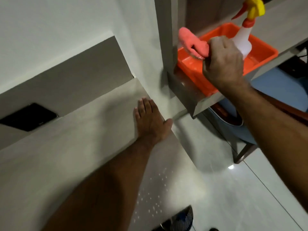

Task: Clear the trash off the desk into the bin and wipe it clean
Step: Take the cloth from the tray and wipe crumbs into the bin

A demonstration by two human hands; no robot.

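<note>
My right hand (223, 62) is shut on a pink cloth (191, 43), holding it over the left end of an orange tray (265, 52) on a grey shelf. A white spray bottle (242, 39) with a yellow and red trigger head stands in the tray just behind that hand. My left hand (150, 122) lies flat, fingers spread, on the pale desk top (75, 147) near its right edge and holds nothing. Small wet droplets (155, 194) speckle the desk near its front edge.
A black panel (28, 116) sits in the wall strip behind the desk. The grey shelf (206, 100) juts out right of the desk. Below it stands a blue bin (236, 129) with dark contents, on a glossy white tile floor (233, 189). A striped shoe (180, 220) shows at the bottom.
</note>
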